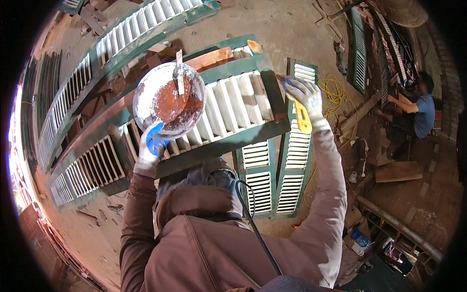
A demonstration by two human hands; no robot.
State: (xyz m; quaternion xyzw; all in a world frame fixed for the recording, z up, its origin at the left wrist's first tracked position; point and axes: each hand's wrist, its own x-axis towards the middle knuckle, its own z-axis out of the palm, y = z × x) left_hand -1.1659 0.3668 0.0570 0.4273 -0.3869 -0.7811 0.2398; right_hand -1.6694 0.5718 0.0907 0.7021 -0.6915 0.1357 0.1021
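My left hand [152,143], in a white and blue glove, grips the near rim of a round bowl [195,109]. Inside the bowl are reddish-brown paste [168,103] and white powder. A flat, smeared stick [180,73] leans in it, its end past the far rim. My gloved right hand [306,95] is closed on a putty knife with a yellow handle [302,119]. Its blade lies at the right end of a green-framed louvered shutter [272,129] with white slats, though my fingers partly cover the knife. The bowl hides part of this shutter.
Another long shutter [134,29] lies beyond, at the far left. Two narrow louvered panels [294,151] are at the near right. A yellow cord [333,92] coils on the floor. A person in a blue shirt [424,114] crouches at the right, near wooden boards [399,171].
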